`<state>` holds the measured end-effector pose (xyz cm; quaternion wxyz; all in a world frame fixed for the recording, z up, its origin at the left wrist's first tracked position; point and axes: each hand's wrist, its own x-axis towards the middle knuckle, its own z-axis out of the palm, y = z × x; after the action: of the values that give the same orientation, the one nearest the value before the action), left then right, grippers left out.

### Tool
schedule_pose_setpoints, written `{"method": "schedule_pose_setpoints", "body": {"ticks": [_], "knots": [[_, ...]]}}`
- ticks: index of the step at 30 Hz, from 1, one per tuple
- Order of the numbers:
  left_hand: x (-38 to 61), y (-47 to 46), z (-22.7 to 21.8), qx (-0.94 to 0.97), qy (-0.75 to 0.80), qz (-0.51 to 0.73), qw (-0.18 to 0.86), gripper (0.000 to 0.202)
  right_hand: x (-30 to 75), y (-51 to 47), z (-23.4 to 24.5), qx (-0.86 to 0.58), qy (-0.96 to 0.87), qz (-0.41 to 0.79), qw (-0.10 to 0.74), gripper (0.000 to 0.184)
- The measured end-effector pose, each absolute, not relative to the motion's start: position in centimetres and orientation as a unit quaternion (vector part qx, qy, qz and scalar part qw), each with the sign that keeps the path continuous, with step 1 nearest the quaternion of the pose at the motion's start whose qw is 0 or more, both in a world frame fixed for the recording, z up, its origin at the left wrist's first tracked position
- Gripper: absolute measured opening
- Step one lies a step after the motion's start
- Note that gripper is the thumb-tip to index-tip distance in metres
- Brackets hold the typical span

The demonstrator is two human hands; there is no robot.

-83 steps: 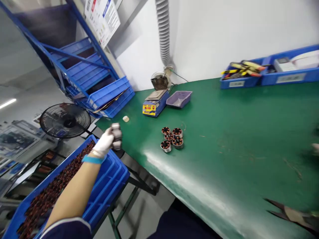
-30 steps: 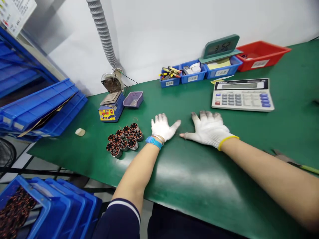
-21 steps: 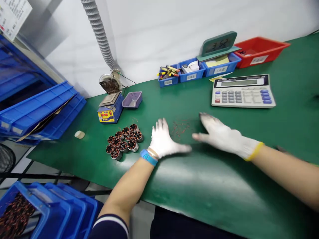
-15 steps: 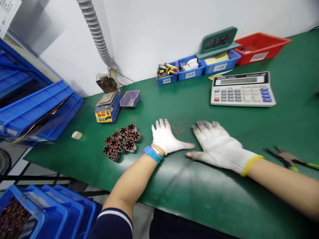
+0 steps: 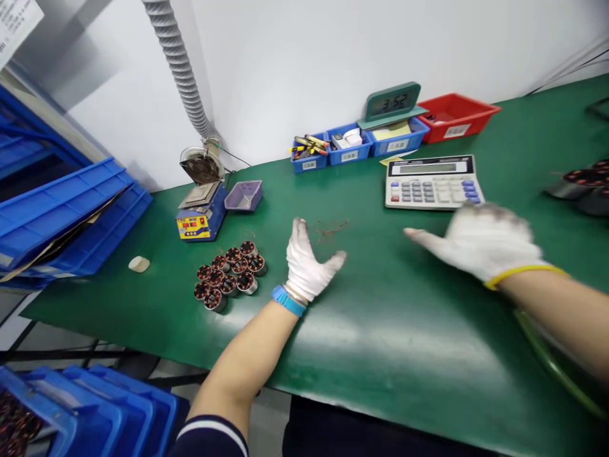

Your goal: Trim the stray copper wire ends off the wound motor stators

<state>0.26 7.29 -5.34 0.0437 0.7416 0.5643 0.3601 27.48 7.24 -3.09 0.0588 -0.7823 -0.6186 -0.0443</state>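
Gloves, white knit, were on both hands. Left hand (image 5: 309, 263) lay flat on the green bench (image 5: 380, 343) around the middle of its near half, fingers spread, thumb out to the right, gripping nothing. Blue wristband (image 5: 288, 301) sat on that wrist. Right hand (image 5: 480, 241) was blurred and sat just above the surface toward the right side, palm down, thumb pointing left, fingers loose and holding nothing; contact with the bench could not be told.

Copper wire scraps (image 5: 332, 228) lay loose on the bench between the two hands, just beyond the left fingertips, touching neither hand. Cluster of wound stators (image 5: 228, 273) stood upright just left of the left hand, near the front-left edge, packed together.

Calculator (image 5: 431, 182) lay behind the right hand, well apart from the scraps. Blue heater unit (image 5: 200, 212) and purple tray (image 5: 243, 195) sat side by side toward the back-left corner, under a grey ribbed hose (image 5: 178, 63). Small blue bins (image 5: 349, 145), a green clock (image 5: 390, 101) and a red tray (image 5: 451, 115) lined the back edge. More stators (image 5: 585, 181) were at the right edge, blurred. Beige lump (image 5: 139, 263) lay near the left edge. Blue crates (image 5: 61, 216) were stacked off the left end.
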Motion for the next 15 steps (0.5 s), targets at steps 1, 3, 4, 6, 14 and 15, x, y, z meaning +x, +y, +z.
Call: {"method": "schedule_pose_setpoints", "body": {"ticks": [1,3,4,6,14,15], "knots": [[0.1,6.2,-5.3,0.758,0.545,0.354,0.044,0.11,28.5,6.8,-3.0,-0.797,-0.601,-0.038,0.043,0.116],[0.2,4.8,-4.9,0.79,0.514,0.333,0.041,0.106,29.1,6.5,-3.5,-0.799,-0.599,-0.049,0.008,0.111],[0.5,4.4,-4.8,0.804,0.501,0.318,0.037,0.103,28.7,6.7,-4.0,-0.785,-0.616,-0.06,-0.001,0.108],[1.2,4.1,-4.4,0.831,0.478,0.281,0.031,0.096,26.4,7.6,-5.0,-0.745,-0.663,-0.075,0.006,0.102],[-2.5,2.2,-1.9,0.767,0.592,0.221,-0.112,0.058,19.4,6.7,-6.1,-0.597,-0.792,-0.068,0.108,0.094],[-3.9,2.0,-1.6,0.72,0.646,0.214,-0.137,0.051,19.7,5.2,-6.5,-0.574,-0.807,-0.067,0.122,0.095]]}}
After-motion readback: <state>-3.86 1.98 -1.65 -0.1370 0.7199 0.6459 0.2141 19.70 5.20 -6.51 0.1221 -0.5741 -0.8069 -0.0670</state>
